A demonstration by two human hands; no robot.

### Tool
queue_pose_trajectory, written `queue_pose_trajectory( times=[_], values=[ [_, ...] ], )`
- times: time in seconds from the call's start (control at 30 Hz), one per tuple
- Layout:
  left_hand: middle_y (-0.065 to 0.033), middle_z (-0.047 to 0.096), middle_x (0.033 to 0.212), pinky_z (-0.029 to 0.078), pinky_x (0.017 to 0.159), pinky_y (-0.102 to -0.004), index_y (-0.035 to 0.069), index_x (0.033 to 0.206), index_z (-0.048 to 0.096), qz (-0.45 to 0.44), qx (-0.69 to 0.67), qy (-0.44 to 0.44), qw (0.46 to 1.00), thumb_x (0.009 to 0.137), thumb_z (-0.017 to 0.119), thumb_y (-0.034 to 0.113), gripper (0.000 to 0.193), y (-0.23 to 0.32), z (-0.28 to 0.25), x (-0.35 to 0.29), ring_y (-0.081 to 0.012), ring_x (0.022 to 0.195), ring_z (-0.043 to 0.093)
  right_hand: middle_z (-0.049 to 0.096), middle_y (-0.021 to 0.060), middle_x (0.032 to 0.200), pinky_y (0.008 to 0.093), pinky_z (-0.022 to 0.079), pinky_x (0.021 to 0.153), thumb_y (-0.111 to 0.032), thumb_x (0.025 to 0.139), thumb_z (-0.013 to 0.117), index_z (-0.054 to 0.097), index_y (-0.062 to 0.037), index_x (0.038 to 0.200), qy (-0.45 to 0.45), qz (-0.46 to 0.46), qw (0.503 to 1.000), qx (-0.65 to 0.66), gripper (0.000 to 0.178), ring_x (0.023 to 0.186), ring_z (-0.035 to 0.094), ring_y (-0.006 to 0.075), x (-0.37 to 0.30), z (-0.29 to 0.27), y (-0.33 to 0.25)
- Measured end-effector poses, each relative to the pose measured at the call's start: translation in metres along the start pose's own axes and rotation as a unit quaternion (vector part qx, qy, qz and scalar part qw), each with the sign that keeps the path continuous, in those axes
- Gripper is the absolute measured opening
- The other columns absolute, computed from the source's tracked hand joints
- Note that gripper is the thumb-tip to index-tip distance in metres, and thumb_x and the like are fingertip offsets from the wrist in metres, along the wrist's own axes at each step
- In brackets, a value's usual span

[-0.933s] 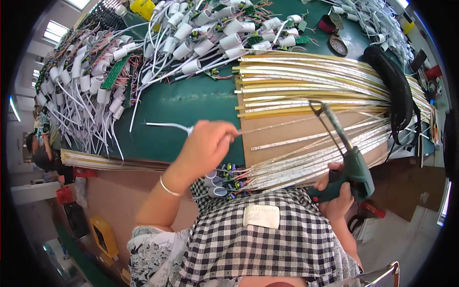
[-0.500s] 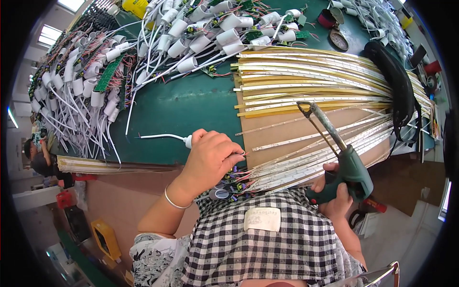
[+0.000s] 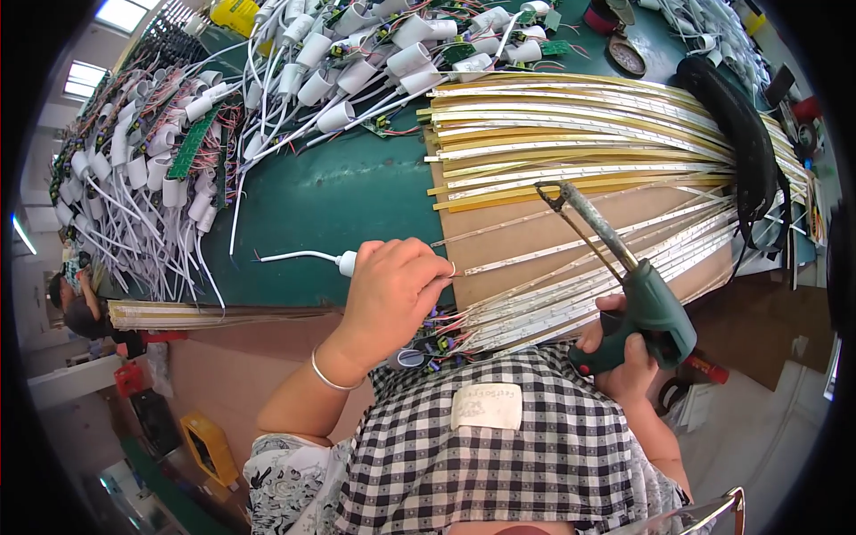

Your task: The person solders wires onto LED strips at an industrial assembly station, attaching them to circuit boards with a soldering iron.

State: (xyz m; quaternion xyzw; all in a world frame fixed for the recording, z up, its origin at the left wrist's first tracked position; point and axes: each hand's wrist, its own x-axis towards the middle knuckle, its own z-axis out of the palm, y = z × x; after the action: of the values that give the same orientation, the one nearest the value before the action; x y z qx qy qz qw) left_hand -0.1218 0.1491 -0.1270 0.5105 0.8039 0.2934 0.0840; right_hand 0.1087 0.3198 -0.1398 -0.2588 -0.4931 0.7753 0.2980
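Note:
My left hand [image 3: 392, 290] is closed over a white plastic cap [image 3: 348, 263], whose white cable [image 3: 299, 256] runs out to the left. Its thumb and forefinger pinch a thin wire [image 3: 456, 272] at the left end of a narrow white LED strip [image 3: 508, 259]. My right hand [image 3: 624, 361] grips a green soldering gun [image 3: 658, 308] by its handle. The gun's long metal barrel points up and left, with its tip [image 3: 555, 194] above the strips, apart from the pinched wire. The part of the cap under my left palm is hidden.
Several LED strips [image 3: 571, 308] lie fanned out on brown cardboard [image 3: 499, 223], with yellow-edged strips [image 3: 571, 116] behind. White caps with wires and circuit boards [image 3: 357, 67] are heaped at the back and left. A black cloth bundle [image 3: 753, 152] lies across the strips. A small round tin [image 3: 627, 56] stands farther back.
My left thumb and forefinger have come to the left end of the LED strip with the wire. The soldering gun's tip has shifted slightly left in the picture; the whole view has shifted a little.

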Motion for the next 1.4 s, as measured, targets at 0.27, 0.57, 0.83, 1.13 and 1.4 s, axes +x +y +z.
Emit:
queue_pose_trajectory(
  times=[0.27,0.57,0.83,1.13,1.4],
  values=[
    [0.0012,0.059,0.077,0.034,0.071,-0.0341,0.012,0.082,0.066,-0.005,0.04,0.007,0.999,0.077,0.071,0.011,0.008,0.006,0.004,0.003,-0.0182,0.072,0.057,0.058,0.0176,0.11,0.0342,0.053,0.061,-0.038,0.084,0.066,0.045,0.0088,0.123,-0.012,0.015,1.0,0.004,0.064,0.066,0.059,0.0194,-0.002,-0.004,-0.001],
    [0.0004,0.059,0.071,0.031,0.075,-0.0358,0.012,0.076,0.063,-0.019,0.032,0.009,0.999,0.077,0.069,0.015,0.007,0.008,0.005,0.01,-0.0191,0.071,0.054,0.057,0.02,0.112,0.0349,0.053,0.062,-0.035,0.085,0.066,0.043,0.008,0.127,-0.016,0.024,1.0,0.006,0.065,0.067,0.059,0.0205,-0.005,-0.009,0.005],
    [0.0012,0.058,0.072,0.031,0.078,-0.038,0.013,0.075,0.063,0.017,0.072,0.033,0.997,0.072,0.07,0.012,0.009,0.006,0.013,0.009,-0.0186,0.073,0.054,0.056,0.0209,0.114,0.0353,0.053,0.062,-0.033,0.085,0.065,0.04,0.0074,0.13,-0.021,0.011,1.0,0.011,0.065,0.067,0.06,0.0208,-0.005,-0.011,0.007],
    [-0.0002,0.059,0.079,0.038,0.075,-0.0352,0.012,0.083,0.066,0.182,0.113,-0.014,0.977,0.068,0.07,0.006,0.016,0.0,0.003,0.014,-0.0193,0.075,0.057,0.056,0.0181,0.113,0.0319,0.052,0.07,-0.039,0.085,0.066,0.043,0.0071,0.128,-0.061,0.041,0.996,-0.054,0.067,0.073,0.06,0.0178,-0.014,-0.024,0.007],
    [-0.0038,0.057,0.078,0.047,0.062,-0.0345,0.006,0.087,0.067,0.286,0.085,-0.014,0.954,0.068,0.067,0.006,0.019,-0.012,-0.001,0.017,-0.0229,0.072,0.057,0.06,0.0107,0.099,0.0296,0.05,0.074,-0.042,0.087,0.063,0.047,0.0056,0.125,-0.112,0.05,0.985,-0.118,0.062,0.075,0.06,0.0146,-0.022,-0.038,0.008]
  ],
)
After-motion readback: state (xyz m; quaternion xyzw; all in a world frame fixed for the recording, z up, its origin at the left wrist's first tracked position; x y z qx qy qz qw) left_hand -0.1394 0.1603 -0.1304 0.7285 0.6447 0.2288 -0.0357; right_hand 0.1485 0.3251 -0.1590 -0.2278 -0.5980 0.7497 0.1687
